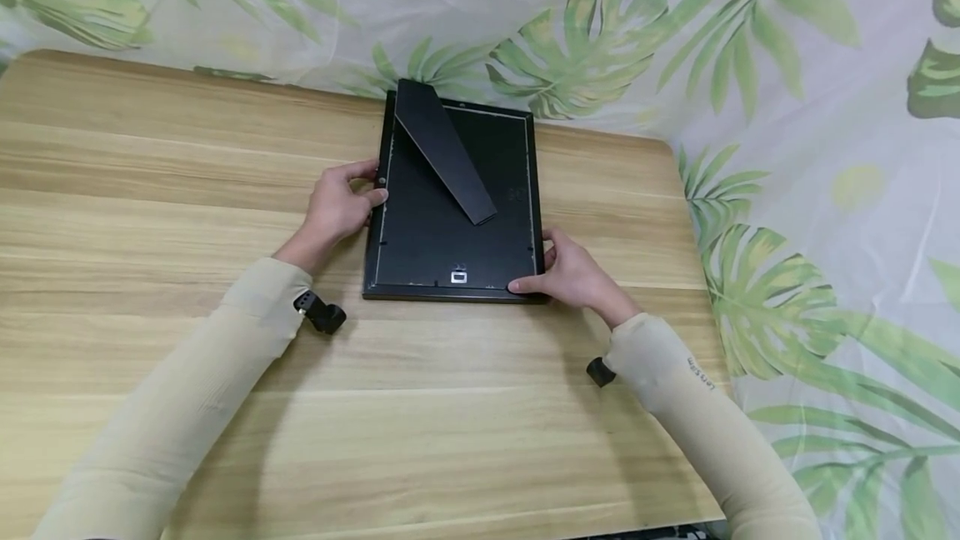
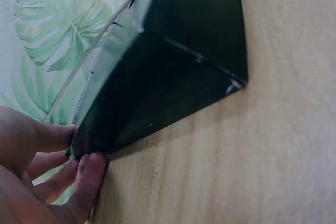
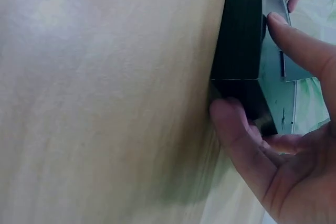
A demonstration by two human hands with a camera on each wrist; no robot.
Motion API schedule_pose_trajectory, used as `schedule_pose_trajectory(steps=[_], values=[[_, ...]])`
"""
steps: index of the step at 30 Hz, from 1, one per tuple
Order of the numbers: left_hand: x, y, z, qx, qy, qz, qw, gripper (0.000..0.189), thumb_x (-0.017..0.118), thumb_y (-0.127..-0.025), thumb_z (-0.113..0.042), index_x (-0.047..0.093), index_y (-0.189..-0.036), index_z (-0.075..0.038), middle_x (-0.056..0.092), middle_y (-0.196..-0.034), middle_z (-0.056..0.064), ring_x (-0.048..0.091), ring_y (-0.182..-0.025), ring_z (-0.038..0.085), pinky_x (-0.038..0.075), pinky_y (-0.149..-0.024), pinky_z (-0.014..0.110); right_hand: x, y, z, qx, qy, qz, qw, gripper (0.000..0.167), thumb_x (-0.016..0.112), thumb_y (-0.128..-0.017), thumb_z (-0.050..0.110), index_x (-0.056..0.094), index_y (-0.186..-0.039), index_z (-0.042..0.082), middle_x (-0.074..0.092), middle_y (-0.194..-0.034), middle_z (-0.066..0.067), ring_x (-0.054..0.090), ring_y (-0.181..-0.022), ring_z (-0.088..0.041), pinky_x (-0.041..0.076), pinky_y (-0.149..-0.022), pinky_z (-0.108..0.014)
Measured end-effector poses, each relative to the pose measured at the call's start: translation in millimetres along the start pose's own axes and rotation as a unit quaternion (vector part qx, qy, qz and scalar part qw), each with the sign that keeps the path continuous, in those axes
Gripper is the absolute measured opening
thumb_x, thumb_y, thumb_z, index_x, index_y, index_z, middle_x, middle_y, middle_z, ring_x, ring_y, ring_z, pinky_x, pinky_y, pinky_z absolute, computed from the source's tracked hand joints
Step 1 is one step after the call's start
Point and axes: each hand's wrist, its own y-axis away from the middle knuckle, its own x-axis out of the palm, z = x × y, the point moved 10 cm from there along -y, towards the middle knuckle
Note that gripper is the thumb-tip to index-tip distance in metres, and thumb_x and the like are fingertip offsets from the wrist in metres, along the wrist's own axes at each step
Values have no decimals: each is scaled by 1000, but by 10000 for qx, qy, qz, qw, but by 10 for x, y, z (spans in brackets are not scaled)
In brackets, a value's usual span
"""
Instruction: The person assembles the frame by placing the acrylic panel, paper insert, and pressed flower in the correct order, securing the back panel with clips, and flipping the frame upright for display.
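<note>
A black picture frame [image 1: 420,248] lies back side up at the far part of the wooden table. Its easel leg [image 1: 444,148] slants across the backing, and a small metal hanger [image 1: 458,277] sits near the edge closest to me. My left hand [image 1: 336,202] grips the frame's left side, thumb on the back. At the near right corner, my right hand [image 1: 573,272] pinches the frame, its thumb on top and fingers along the side. The left wrist view shows fingertips against the frame's side wall [image 2: 136,93]. In the right wrist view, fingers curl around the corner of the frame [image 3: 241,30].
The wooden table [image 1: 150,215] extends around the frame. Behind it and to the right hangs a white cloth [image 1: 817,215] printed with green leaves. Small black wrist cameras [image 1: 321,312] stick out from both sleeves, just above the tabletop.
</note>
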Motion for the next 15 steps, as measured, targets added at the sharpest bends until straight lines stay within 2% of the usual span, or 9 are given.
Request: schedule_pose_trajectory(steps=[4,8,12,15], values=[[-4,6,-4,17,-26,-28,10000,52,67,-96,-9,54,-146,-10,59,-133,14,59,-64,13,52,-51,21,-12,-10,12,32,97,39,9999,87,92,-72,38,39,-134,8,61,-97,-14,61,-74,-27,52,-65,-37],[-1,13,-3,-4,-47,-24,10000,52,67,-96,-10,54,-146,-10,59,-133,14,57,-67,11,51,-51,20,5,-48,29,31,169,226,9996,85,92,-73,36,35,-129,5,60,-99,-16,60,-75,-26,51,-66,-35],[-7,16,4,-50,-73,-44,10000,52,67,-96,-10,54,-146,-11,59,-134,13,57,-68,11,51,-52,20,26,-116,91,41,178,552,9983,84,93,-73,31,33,-124,1,55,-107,-19,62,-75,-28,57,-62,-38],[-8,12,13,-85,-34,-46,9999,52,68,-96,-10,54,-146,-11,59,-135,13,58,-64,11,51,-51,20,41,-168,129,210,179,840,9961,84,93,-72,28,31,-121,0,48,-110,-21,64,-71,-33,60,-59,-45]])
